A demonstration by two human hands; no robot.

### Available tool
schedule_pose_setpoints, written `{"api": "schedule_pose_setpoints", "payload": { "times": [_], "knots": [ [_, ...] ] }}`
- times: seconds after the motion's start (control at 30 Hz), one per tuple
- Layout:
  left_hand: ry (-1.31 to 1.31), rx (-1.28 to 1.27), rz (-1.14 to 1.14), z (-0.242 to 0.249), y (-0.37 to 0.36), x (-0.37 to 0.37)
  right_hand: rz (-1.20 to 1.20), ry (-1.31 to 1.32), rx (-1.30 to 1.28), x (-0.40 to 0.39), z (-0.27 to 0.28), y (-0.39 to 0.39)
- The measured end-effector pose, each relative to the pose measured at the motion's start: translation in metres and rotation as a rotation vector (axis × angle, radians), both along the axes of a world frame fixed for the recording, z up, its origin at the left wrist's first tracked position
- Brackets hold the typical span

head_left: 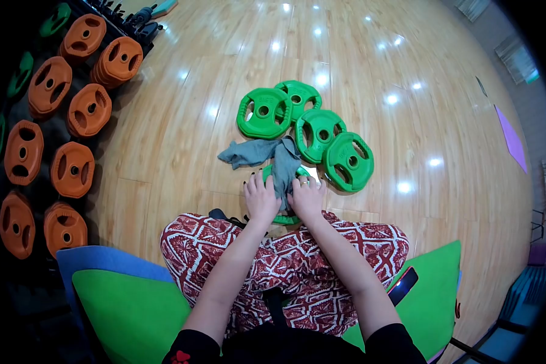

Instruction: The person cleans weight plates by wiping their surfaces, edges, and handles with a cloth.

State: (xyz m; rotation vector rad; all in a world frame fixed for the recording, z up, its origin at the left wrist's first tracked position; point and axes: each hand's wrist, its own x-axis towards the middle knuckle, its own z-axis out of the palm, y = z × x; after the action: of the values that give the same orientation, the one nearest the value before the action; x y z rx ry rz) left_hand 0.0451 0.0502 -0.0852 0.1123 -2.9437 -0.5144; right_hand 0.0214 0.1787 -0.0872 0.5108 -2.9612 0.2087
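A green weight plate [285,219] lies in front of my crossed legs, mostly covered by my hands and a cloth. The grey cloth [283,167] drapes over its middle and trails off to the left on the floor. My left hand [261,197] grips the plate's left side, fingers curled over it beside the cloth. On the right side, my right hand [307,196] holds the plate, its inner fingers against the cloth's edge. Just beyond are several more green plates, among them a front right one [349,162] and a left one [264,113], partly overlapping.
Orange weight plates [72,170] hang in stacks on a dark rack at the left. I sit on a green mat [127,303] with a blue mat [112,259] beneath it. A phone [403,286] lies by my right knee. A purple sheet [511,139] is at the far right.
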Motion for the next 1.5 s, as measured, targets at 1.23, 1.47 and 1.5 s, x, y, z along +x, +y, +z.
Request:
{"api": "schedule_pose_setpoints", "payload": {
  "times": [1.23,1.47,1.5],
  "knots": [
    [-0.357,-0.097,0.021,0.002,0.003,-0.01,0.399,0.021,0.344,-0.037,-0.02,-0.033],
    [-0.268,-0.166,0.026,-0.014,0.007,-0.009,0.476,-0.144,0.336,-0.043,-0.017,-0.029],
    [-0.235,-0.174,0.03,-0.016,0.009,-0.01,0.452,-0.195,0.316,-0.044,-0.009,-0.025]
  ]
}}
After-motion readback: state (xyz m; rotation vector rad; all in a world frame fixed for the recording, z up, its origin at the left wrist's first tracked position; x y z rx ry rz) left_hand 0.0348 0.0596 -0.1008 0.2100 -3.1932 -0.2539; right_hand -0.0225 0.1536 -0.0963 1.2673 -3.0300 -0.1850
